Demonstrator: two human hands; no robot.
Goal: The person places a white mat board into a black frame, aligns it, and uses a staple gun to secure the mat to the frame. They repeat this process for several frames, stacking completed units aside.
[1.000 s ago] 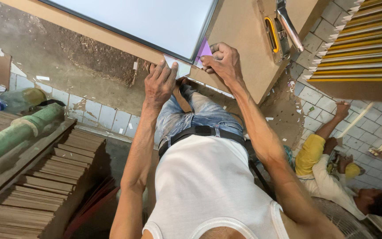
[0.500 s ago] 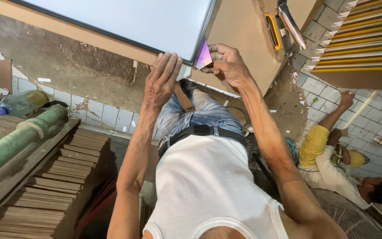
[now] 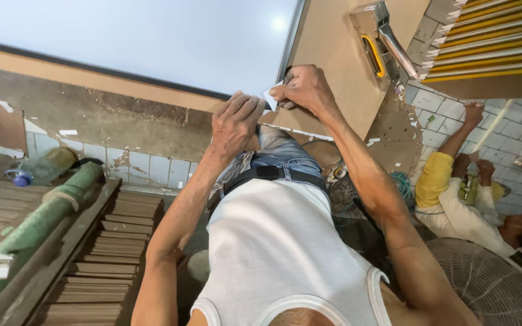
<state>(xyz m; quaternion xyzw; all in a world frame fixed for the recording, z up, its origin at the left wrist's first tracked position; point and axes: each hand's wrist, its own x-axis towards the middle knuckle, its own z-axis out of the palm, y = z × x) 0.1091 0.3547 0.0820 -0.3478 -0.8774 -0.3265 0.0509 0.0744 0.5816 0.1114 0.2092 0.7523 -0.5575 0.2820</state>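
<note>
The right hand pinches a small white strip at the board's edge, its grip clamped. The left hand lies flat just beside (fingers together, holding nothing), the strip between them.

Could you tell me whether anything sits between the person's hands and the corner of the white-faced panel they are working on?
Nothing visible does. The left hand rests directly on the edge of the white-faced panel, and the right hand pinches a small white piece at the same corner. The metal tool lies apart on the brown board.
</note>
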